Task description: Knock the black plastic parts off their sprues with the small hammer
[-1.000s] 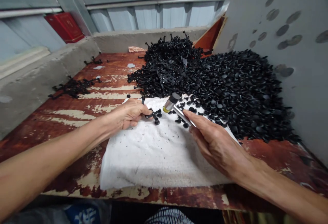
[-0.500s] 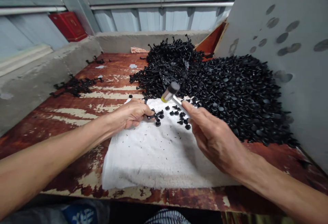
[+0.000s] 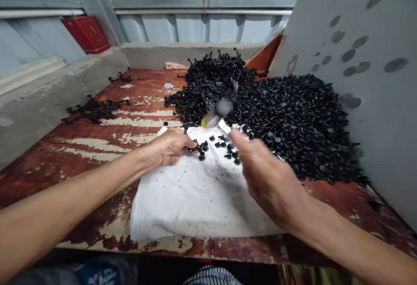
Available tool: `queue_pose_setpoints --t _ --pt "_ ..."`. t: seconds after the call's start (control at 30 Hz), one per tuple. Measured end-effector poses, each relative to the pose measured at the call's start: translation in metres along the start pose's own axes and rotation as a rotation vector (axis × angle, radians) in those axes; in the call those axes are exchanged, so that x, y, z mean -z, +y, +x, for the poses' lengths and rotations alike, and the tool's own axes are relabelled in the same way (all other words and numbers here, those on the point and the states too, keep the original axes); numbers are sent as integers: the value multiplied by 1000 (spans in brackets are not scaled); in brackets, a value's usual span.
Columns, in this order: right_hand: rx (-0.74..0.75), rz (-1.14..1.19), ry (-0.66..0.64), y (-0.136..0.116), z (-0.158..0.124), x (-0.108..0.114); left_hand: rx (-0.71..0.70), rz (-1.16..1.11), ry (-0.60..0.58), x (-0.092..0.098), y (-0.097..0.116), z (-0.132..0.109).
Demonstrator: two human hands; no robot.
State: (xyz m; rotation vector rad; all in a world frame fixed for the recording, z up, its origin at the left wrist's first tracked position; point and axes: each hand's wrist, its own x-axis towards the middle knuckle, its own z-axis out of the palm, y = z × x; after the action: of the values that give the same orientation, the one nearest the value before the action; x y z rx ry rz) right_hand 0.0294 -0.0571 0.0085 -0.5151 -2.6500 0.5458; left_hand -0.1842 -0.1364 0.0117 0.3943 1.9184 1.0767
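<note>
Here in the head view, my left hand (image 3: pixel 172 147) is closed, thumb and fingers pinching a branched black plastic piece (image 3: pixel 196 148) near the far edge of the white cloth (image 3: pixel 176 209). My right hand (image 3: pixel 269 174) is wrapped around the handle of a mallet (image 3: pixel 215 114), its blurred head tilted, yellow face down and left, dark end up. Loose black studs (image 3: pixel 223 144) sit on the cloth between my hands. Just beyond, there's a tangled black pile (image 3: pixel 211 87), and touching it on the right, a broad heap of studs (image 3: pixel 299 124)!
</note>
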Motion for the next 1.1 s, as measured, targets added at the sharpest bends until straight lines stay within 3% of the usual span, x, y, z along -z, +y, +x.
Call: queue_pose_setpoints --t 0.07,0.27,0.43,0.57,0.73,0.9,1.1 --pt "27 -68 -114 7 -1 -7 17 3 -4 0 -1 0" --pt "83 -128 -25 13 15 -2 45 -103 -80 6 -1 -7" --pt "51 -198 -157 13 36 -4 55 -204 -113 15 -3 -14" --pt "87 -191 -253 17 29 -5 38 -235 -102 23 -9 -13" --pt "40 -7 -214 15 7 2 -43 -115 -164 26 -13 -11" --pt "41 18 -192 7 6 2 -137 53 -229 37 -14 -19" --pt "111 -5 -282 -10 21 -10 -27 16 -229 63 -28 -38"
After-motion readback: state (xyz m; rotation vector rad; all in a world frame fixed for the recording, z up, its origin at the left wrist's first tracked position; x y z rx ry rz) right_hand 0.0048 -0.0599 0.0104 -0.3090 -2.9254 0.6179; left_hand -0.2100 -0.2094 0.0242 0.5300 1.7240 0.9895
